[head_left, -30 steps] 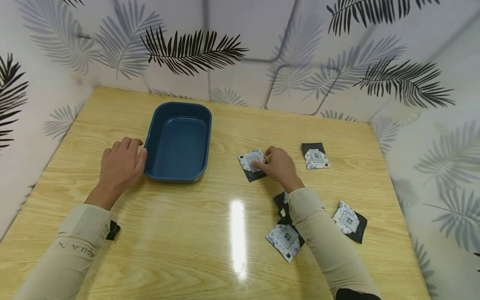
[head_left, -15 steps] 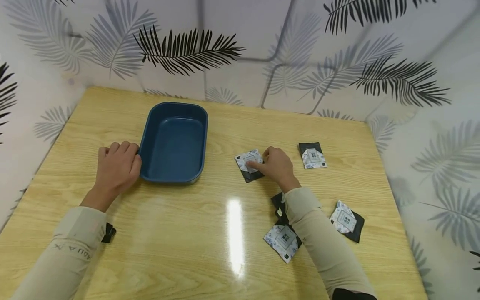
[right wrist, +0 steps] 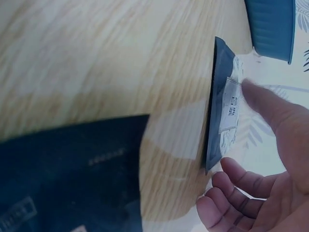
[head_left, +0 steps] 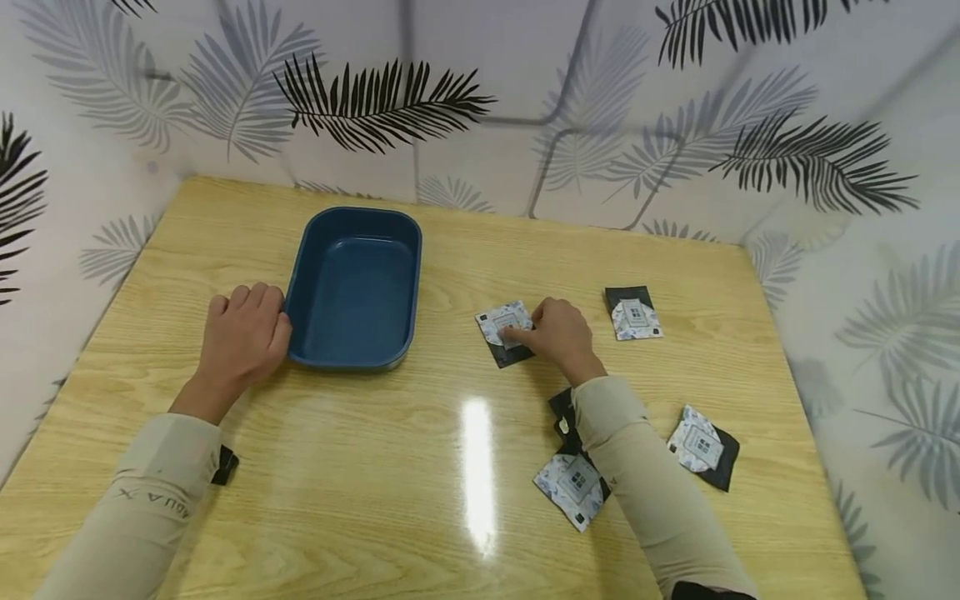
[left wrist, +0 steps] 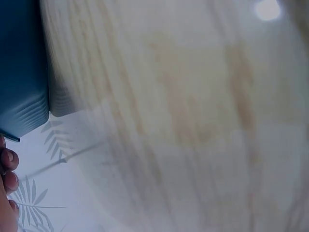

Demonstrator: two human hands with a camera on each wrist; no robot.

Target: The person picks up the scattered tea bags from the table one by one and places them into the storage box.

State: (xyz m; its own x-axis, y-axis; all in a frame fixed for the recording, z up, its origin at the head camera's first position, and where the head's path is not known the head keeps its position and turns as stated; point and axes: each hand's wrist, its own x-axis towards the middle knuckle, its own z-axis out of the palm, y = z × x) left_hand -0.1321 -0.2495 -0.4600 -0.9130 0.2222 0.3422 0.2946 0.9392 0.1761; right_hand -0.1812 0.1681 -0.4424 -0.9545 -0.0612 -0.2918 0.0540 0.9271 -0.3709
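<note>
In the head view my left hand [head_left: 246, 337] grips the left rim of a dark blue rectangular tub [head_left: 356, 304], fingers curled at its edge; the left wrist view shows only fingertips [left wrist: 10, 181] beside the tub's rim. My right hand [head_left: 562, 337] has its thumb on the label of a small flat packet [head_left: 504, 321], black with a white-and-blue floral front. Its fingers are bent at the packet's near edge, thumb and fingers taking it between them, as the right wrist view shows. The packet lies on the wooden table [head_left: 375, 483].
Similar packets lie at the back right [head_left: 634, 313], at the right [head_left: 703, 447] and below the right forearm [head_left: 574, 487], the last beside another black packet [head_left: 564, 408] partly covered by the sleeve. A small black object [head_left: 224, 465] shows by the left sleeve. Leaf-patterned cloth [head_left: 480, 92] stands behind the table.
My left hand's fingers have curled in closer at the tub's rim. The right hand and the packet stay in the same place; the view shifts slightly.
</note>
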